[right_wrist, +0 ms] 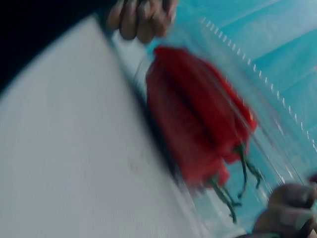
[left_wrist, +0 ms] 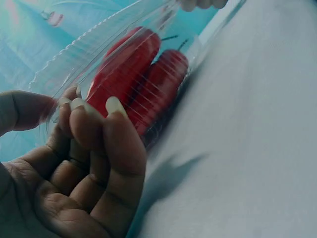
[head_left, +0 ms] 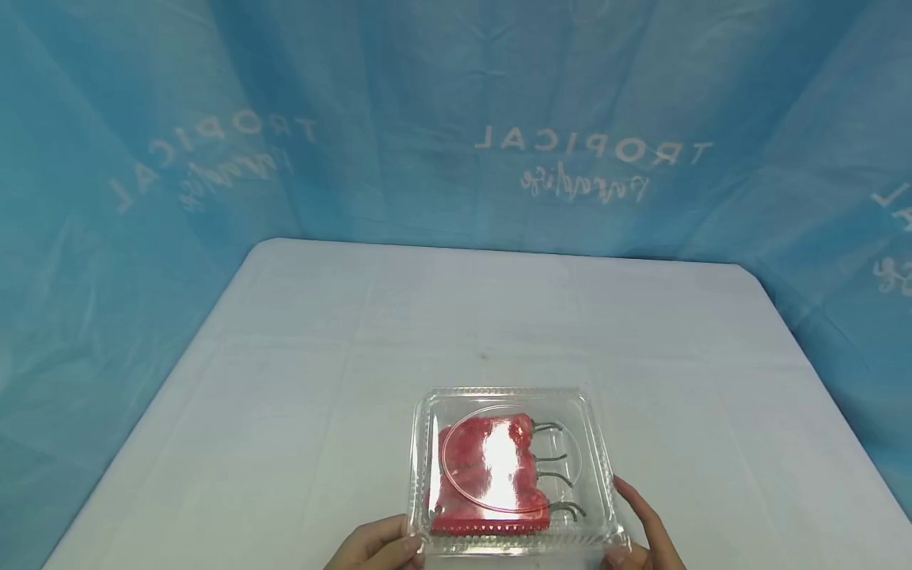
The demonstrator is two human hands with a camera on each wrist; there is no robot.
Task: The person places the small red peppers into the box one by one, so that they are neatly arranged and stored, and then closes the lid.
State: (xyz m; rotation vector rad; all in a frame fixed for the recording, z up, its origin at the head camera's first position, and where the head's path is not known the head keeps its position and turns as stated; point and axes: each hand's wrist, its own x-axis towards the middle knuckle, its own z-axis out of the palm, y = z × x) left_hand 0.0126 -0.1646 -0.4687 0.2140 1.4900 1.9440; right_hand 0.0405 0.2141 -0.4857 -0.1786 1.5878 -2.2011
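Observation:
A clear plastic clamshell container (head_left: 594,419) with a ribbed rim sits near the front of the white table. Inside it several red peppers (head_left: 466,463) lie side by side, their green stems (head_left: 554,476) pointing right; glare on the lid hides part of them. My left hand (head_left: 378,545) pinches the near left corner between thumb and fingers, and the left wrist view shows those fingers (left_wrist: 124,141) curled at the plastic edge. At the near right corner, my right hand (head_left: 644,530) grips the rim, its index finger along the right side. The lid appears closed.
A white cloth covers the table (head_left: 299,317), whose far corners are rounded. Blue curtains (head_left: 399,119) printed with mirrored white lettering hang behind and at both sides. A small dark spot (head_left: 484,356) marks the cloth beyond the container.

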